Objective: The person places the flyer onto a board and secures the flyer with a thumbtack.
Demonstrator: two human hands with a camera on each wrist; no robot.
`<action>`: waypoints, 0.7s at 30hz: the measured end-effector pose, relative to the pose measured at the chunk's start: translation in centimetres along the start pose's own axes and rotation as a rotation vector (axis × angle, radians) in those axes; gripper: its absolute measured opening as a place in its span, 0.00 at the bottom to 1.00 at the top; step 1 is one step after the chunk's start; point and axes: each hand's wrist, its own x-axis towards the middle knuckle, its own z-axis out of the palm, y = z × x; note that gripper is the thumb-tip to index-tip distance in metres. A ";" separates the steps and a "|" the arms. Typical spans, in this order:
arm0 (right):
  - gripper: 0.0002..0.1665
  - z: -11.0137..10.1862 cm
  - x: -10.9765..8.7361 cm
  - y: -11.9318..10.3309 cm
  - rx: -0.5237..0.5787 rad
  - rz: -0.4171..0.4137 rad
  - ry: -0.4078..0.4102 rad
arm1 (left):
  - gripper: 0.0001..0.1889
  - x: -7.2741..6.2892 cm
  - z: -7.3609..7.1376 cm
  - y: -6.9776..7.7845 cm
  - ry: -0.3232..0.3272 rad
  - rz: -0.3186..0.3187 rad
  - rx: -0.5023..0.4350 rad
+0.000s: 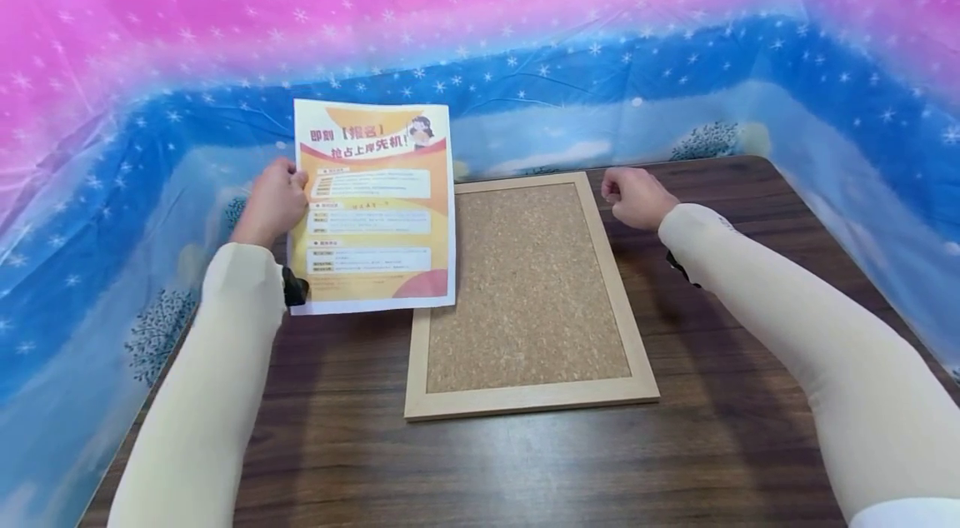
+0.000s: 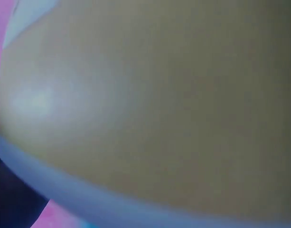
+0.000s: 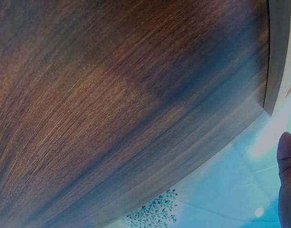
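"What is on the left?"

"The person's bare left hand (image 1: 272, 201), above a cream sleeve (image 1: 228, 336). Thumb and fingers grip the left edge of a rectangular yellow-and-orange printed paper sheet (image 1: 371, 216) with a white border and red Chinese headline."

"Where is that sheet?"

"Held up, print facing the head camera, hiding part of the left side of a rectangular cork board in a pale wooden frame (image 1: 532, 295). Whether they touch cannot be told."

"And the board?"

"Flat on a dark brown wood-grain table (image 1: 510, 470)."

"Farthest right?"

"The bare right hand (image 1: 639, 197), near the board's far right corner, fingers curled inward; whether they hold anything cannot be told."
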 end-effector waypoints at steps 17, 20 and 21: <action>0.14 -0.1 0.2 0.2 -0.009 0.000 -0.012 | 0.20 -0.3 8.2 -1.4 -0.205 -0.095 -0.016; 0.14 -0.2 0.1 0.1 -0.009 0.004 -0.014 | 0.20 -0.4 8.5 -1.2 -0.230 -0.069 0.014; 0.14 -0.2 0.1 0.2 -0.010 0.002 -0.014 | 0.20 -0.5 8.6 -1.1 -0.240 -0.060 0.026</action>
